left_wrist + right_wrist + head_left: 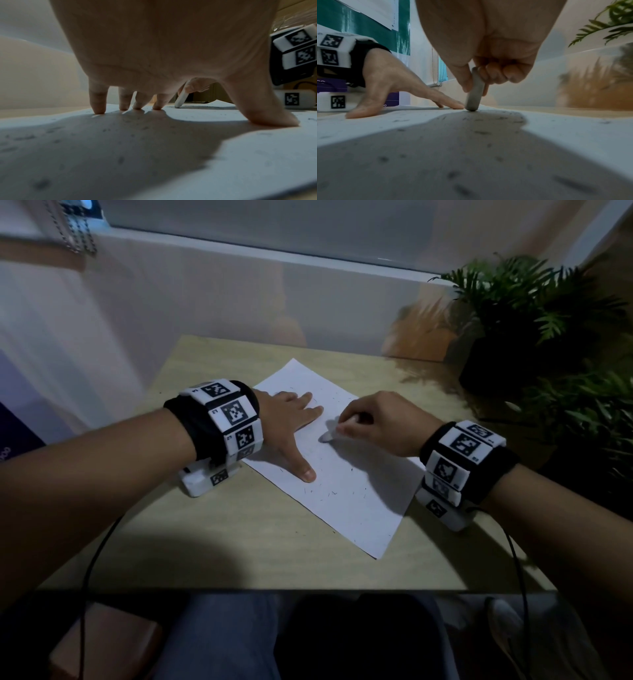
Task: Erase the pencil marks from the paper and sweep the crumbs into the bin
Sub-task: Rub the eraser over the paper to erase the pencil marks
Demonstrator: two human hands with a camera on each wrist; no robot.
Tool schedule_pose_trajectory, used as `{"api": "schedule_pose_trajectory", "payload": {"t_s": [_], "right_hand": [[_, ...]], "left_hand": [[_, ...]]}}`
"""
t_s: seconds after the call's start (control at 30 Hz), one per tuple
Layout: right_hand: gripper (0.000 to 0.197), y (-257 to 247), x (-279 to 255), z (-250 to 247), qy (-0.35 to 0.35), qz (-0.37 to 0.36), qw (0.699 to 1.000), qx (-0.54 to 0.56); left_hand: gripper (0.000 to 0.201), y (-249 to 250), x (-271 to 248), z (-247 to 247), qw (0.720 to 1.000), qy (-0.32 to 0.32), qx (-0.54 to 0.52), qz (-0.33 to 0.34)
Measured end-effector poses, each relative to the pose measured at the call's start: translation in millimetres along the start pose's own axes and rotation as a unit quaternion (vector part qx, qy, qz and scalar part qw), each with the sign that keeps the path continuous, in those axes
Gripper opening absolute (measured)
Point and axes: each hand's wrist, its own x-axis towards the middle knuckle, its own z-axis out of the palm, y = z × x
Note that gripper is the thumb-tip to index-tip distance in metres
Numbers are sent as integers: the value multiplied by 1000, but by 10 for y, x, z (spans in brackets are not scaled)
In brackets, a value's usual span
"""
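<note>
A white sheet of paper [346, 481] lies at an angle on the wooden table [239, 542], dotted with dark eraser crumbs [330, 493] and faint pencil marks. My left hand [291, 419] lies flat on the sheet's upper left part, fingers spread, fingertips [98, 109] and thumb pressing down. My right hand [373, 422] pinches a slim white eraser [327, 436] between thumb and fingers. The eraser [474, 93] stands nearly upright with its tip touching the paper [471, 148], just right of the left index finger. The eraser [181, 100] also shows in the left wrist view. No bin is in view.
A potted fern [534, 313] stands at the table's back right corner, close to my right wrist. A wall and window ledge [274, 254] run behind the table. A purple box [332, 86] sits off to the left. Cables hang from both wristbands over the front edge.
</note>
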Motion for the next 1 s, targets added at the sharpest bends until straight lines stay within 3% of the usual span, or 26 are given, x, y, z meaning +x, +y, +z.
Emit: {"api": "schedule_pose_trajectory", "payload": {"t_s": [0.13,0.3,0.47,0.67,0.83,1.0], "right_hand": [[23,131,87,-16,82,56,992,-83],[22,-69,-27,13,-25,-13,999,16],[20,101,44,2,72,40,994,-67],[22,-89,-133,17,-39,-24,999,13],[24,91,-41,-2,71,44,993,-78],[18,-110,-172,41,-4,-29,999,-14]], "left_hand": [[156,-6,9,6,1000,1,-2,1],[150,-26,21,2,1000,1,3,6],[157,-1,10,-2,1000,-2,-2,4],[146,-2,-11,-3,1000,1,-4,1],[149,17,-29,-8,1000,1,-3,1],[141,9,-27,-6,1000,5,-5,10]]}}
